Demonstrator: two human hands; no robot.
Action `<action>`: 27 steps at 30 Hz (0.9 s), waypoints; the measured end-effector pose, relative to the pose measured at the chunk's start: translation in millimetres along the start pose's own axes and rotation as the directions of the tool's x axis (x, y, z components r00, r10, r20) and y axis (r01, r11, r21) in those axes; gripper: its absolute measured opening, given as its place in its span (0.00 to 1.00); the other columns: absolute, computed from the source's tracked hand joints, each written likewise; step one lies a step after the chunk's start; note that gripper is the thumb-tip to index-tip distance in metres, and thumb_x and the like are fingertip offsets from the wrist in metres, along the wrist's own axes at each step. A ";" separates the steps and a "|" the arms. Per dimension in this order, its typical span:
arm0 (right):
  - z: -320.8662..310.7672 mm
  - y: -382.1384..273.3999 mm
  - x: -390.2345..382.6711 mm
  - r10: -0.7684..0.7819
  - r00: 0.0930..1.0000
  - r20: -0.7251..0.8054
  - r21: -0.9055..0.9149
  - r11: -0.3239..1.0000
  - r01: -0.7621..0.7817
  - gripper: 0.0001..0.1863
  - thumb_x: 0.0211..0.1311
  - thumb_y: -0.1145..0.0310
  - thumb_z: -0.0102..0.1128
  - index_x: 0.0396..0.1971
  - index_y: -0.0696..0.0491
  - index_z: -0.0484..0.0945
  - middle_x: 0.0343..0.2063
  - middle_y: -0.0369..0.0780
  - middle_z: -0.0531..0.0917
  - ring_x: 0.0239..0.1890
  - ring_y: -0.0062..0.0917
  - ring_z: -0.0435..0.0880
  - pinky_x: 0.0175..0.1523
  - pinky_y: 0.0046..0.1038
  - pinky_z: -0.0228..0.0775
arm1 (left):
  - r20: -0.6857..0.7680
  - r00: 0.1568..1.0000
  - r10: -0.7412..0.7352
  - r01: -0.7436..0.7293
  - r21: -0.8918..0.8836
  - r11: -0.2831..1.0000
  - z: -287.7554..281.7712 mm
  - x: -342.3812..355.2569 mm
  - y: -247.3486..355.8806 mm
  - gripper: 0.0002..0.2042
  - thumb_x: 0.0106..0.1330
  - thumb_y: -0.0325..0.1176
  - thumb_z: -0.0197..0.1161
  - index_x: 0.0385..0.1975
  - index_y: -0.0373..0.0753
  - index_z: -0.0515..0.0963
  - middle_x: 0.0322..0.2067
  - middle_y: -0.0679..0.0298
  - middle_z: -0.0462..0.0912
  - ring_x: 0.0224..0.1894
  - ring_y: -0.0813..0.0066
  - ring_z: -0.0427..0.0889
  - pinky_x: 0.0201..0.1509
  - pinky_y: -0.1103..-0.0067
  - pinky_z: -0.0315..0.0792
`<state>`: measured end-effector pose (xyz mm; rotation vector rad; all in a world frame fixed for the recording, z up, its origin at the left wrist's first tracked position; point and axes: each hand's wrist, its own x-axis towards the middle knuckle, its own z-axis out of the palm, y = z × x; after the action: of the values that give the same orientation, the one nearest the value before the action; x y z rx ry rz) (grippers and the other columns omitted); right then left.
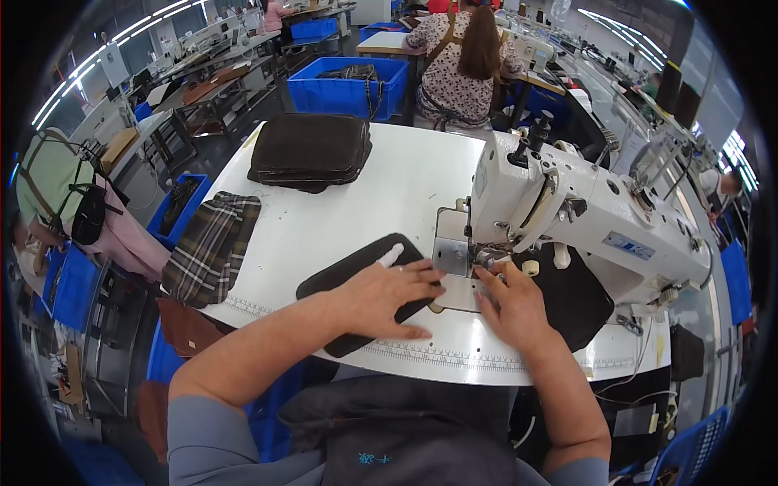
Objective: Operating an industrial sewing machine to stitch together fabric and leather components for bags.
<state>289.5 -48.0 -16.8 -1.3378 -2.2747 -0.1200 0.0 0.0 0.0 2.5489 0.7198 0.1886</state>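
My left hand [385, 298] lies with spread fingers over a dark, round-cornered panel [344, 279] and the tabletop beside it. One of its fingers wears a white cover. My right hand [516, 306] is at the needle area of a white sewing machine [604, 211], its fingers bent together beside the presser foot [488, 255]. Whatever small thing they may grip there is hidden. Left of those fingertips is the metal needle plate [450, 256]. Another dark flat piece [577, 296] lies beneath the machine arm, partly covered by my right hand.
A stack of dark panels [310, 151] sits at the far left of the white table [405, 174]. Plaid fabric [215, 247] hangs over its left edge. Beyond stand a large blue bin [347, 87] and a person in a patterned top [458, 73]. A ruler strip [454, 353] runs along the front edge.
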 end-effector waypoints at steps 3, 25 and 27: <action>-1.6 -4.2 -6.1 0.010 1.000 0.000 0.003 1.000 -0.010 0.21 0.62 0.64 0.68 0.55 0.53 0.83 0.44 0.41 0.82 0.36 0.40 0.83 0.43 0.40 0.77 | -0.035 0.997 0.070 -0.057 0.290 0.955 2.8 -39.1 30.6 0.44 0.60 0.70 0.65 0.72 0.50 0.71 0.80 0.55 0.55 0.82 0.51 0.54 0.80 0.41 0.41; 1.4 -4.3 1.5 0.020 1.000 -0.012 0.002 1.000 -0.020 0.22 0.61 0.66 0.69 0.55 0.53 0.84 0.46 0.42 0.81 0.35 0.37 0.83 0.41 0.38 0.77 | -0.705 0.652 0.280 0.398 0.632 0.665 -165.8 -58.6 -90.7 0.25 0.63 0.18 0.59 0.62 0.41 0.79 0.56 0.55 0.86 0.56 0.57 0.86 0.62 0.65 0.78; 0.7 -4.9 1.6 0.002 1.000 0.005 0.000 1.000 -0.002 0.22 0.61 0.65 0.69 0.55 0.53 0.83 0.46 0.41 0.81 0.35 0.37 0.82 0.42 0.38 0.77 | -0.621 0.766 0.164 0.496 0.735 0.463 -149.1 -53.6 -106.6 0.27 0.64 0.24 0.61 0.66 0.41 0.75 0.67 0.59 0.78 0.69 0.62 0.76 0.78 0.54 0.60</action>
<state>284.4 -49.0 -15.8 -1.3416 -2.2772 -0.1157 -132.5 112.9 78.6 3.3655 1.7445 0.8260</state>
